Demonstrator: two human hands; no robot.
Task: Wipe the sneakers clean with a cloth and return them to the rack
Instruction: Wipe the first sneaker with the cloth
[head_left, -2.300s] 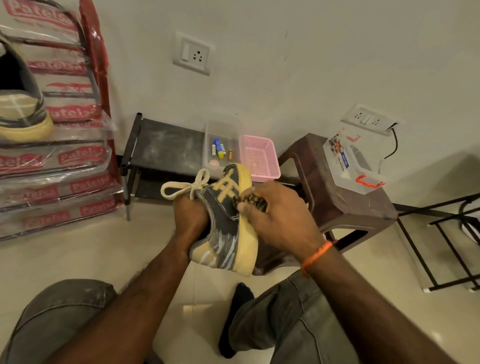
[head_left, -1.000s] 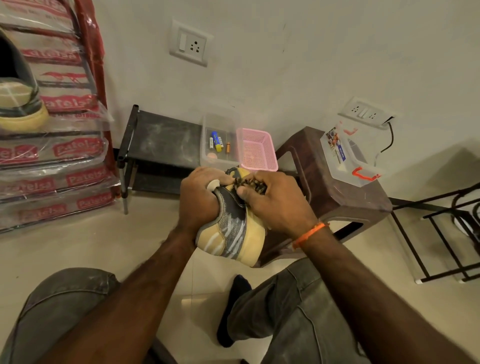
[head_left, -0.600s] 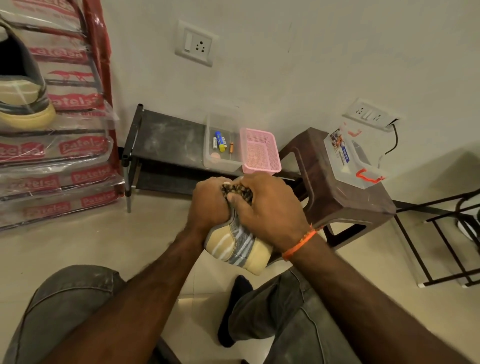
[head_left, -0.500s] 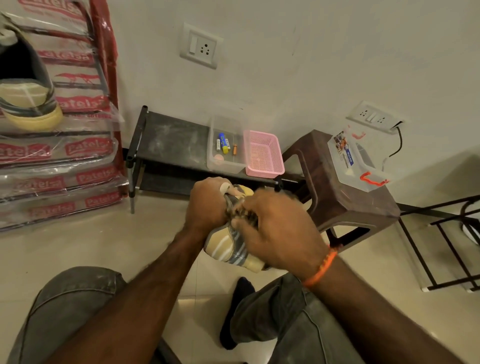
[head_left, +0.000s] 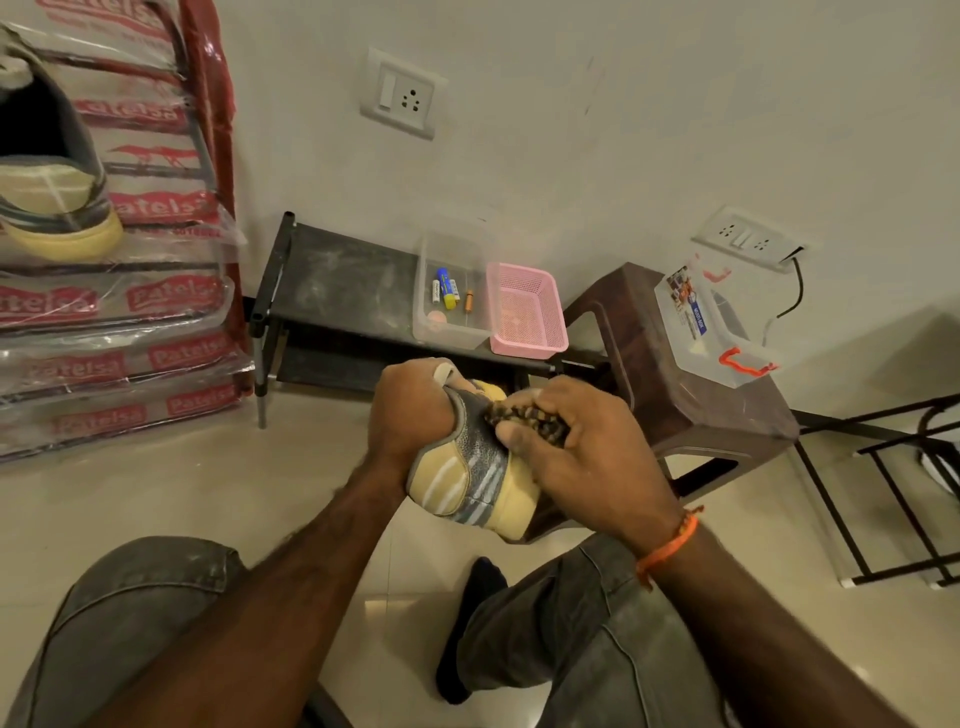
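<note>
Left hand (head_left: 410, 415) grips sneaker (head_left: 467, 473) round upper, steadying it mid-air above floor. Right hand (head_left: 576, 457), fingers (head_left: 524, 436) clamped on bunched patterned cloth (head_left: 522, 418), presses it against shoe side to scrub. Second sneaker (head_left: 52, 192) sits on rack (head_left: 171, 291), far left.

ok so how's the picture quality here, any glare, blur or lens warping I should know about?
Head view: warm, dim indoor light. Glare streaks across the plastic wrap on the left. Wide-angle warping bends the wall and tilts the stool. The sneaker and both hands are fairly sharp; the left forearm's edge is slightly smeared. Soft shadow falls on the wall at right.
</note>
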